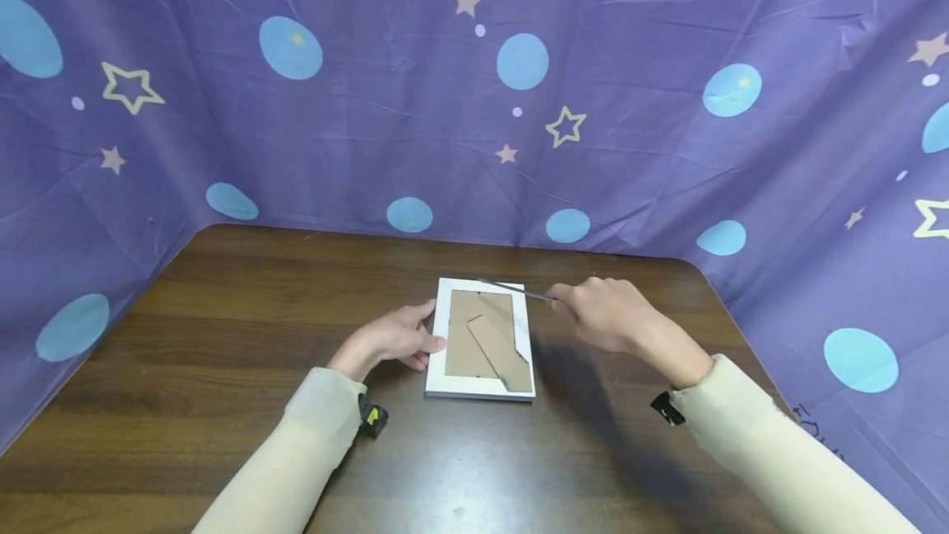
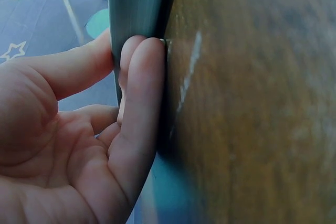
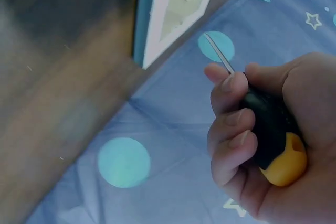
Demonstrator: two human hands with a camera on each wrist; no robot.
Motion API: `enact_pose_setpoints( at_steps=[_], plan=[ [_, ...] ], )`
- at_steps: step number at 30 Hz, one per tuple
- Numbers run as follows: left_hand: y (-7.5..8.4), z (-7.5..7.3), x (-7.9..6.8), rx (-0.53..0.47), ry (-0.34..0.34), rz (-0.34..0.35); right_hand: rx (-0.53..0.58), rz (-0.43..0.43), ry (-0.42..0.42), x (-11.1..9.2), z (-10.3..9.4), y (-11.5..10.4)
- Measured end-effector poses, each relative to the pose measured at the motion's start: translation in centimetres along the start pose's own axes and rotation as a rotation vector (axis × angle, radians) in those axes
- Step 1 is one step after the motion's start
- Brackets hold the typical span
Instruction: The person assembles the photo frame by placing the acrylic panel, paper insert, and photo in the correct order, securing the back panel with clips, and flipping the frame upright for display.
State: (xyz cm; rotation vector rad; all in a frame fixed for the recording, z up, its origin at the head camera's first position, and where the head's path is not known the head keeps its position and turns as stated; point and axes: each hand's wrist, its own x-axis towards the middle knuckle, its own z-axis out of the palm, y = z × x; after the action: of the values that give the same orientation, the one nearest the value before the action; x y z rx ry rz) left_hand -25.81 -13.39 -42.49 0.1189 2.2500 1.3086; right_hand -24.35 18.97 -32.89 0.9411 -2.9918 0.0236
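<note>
A white picture frame [image 1: 474, 387] lies face down on the table, its brown backing board [image 1: 461, 353] and fold-out stand [image 1: 495, 340] uppermost. Along its left side, my left hand [image 1: 396, 334] grips the edge, with the thumb on top; in the left wrist view the fingers [image 2: 144, 77] press against the frame's side [image 2: 137, 6], low by the tabletop. My right hand [image 1: 608, 311] holds a screwdriver [image 3: 273, 124] by its black and yellow handle. The thin metal shaft [image 1: 515, 290] reaches over the frame's far border; whether the tip touches it, I cannot tell.
The brown wooden table [image 1: 245, 336] extends on every side of the frame. A purple cloth [image 1: 415, 147] with stars and blue dots hangs behind the table and along both sides. Black straps sit at both sleeve cuffs.
</note>
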Motion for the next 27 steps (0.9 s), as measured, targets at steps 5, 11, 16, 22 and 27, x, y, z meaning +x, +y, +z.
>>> enact_pose_setpoints(
  at_steps=[5, 11, 16, 22, 27],
  plan=[
    [0.0, 0.0, 0.0, 0.004, 0.002, -0.004, 0.001, -0.047, -0.039, 0.8, -2.1, -0.2],
    [0.0, 0.0, 0.0, -0.002, 0.001, -0.007, -0.005, -0.087, -0.122, 2.0, -4.2, -1.0],
    [0.0, 0.1, 0.0, -0.002, 0.006, -0.014, -0.005, -0.069, -0.235, 3.4, -5.0, -1.7],
    [-0.2, 0.2, 0.0, -0.041, -0.019, 0.022, 0.041, -0.072, -0.305, 4.7, -5.2, -1.9],
    [-0.2, 0.1, -0.1, -0.046, -0.016, 0.036, 0.139, -0.064, -0.374, 5.6, -5.5, -2.2]
  ],
)
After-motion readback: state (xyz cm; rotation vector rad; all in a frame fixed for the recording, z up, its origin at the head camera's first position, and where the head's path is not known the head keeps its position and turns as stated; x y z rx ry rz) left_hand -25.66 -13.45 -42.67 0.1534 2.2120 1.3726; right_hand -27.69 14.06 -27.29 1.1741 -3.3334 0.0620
